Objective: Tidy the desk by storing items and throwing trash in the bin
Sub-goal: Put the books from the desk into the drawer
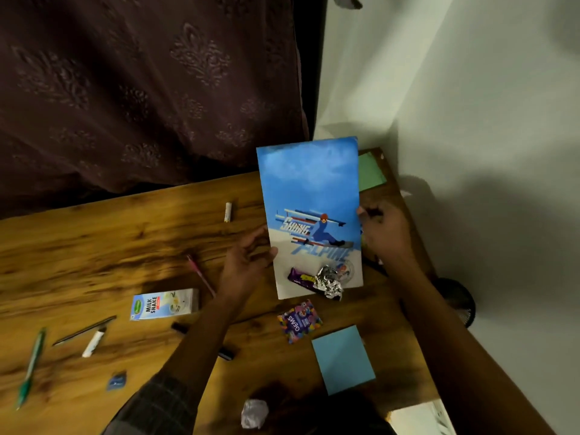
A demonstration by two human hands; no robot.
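Observation:
A blue notebook with a skier on its cover is tilted up above the wooden desk. My left hand holds its left edge, and my right hand grips its right edge. A purple chocolate wrapper with crumpled foil lies on the notebook's lower end. Around it on the desk lie a Gems candy packet, a milkshake carton, a blue sticky pad, a crumpled paper ball, a green pen and a pink pen.
A green paper lies at the desk's far right corner. A small white tube, a white marker, a dark pen, black caps and a blue sharpener are scattered about. A black mesh bin stands right of the desk by the wall.

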